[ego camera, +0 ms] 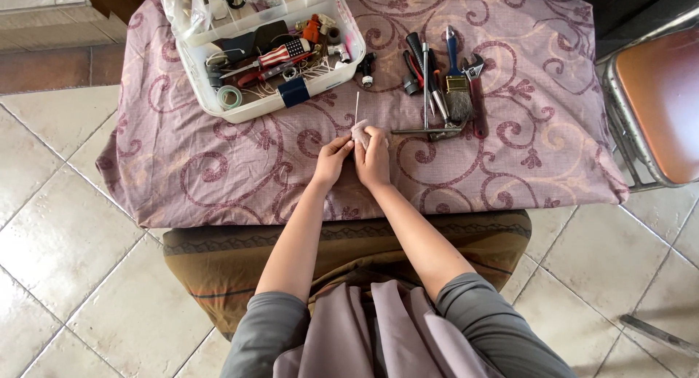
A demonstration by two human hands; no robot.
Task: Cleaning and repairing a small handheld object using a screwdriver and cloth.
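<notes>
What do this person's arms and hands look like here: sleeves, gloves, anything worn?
Both hands, left hand and right hand, are bare: no gloves, and no rings or watch that can be made out. The forearms are uncovered. Grey sleeves are pushed up to about the elbows on both arms.

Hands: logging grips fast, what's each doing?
Left hand: fingers pinching the small pale piece.
Right hand: closed on the same piece.

Small pale object (360, 134) between both hands mostly hidden by fingers (342, 146) (kind unclear). Plastic organiser box (269, 101) at worktop's far-left corner cut by top edge. Chair (659, 105) cut off by right edge.
</notes>
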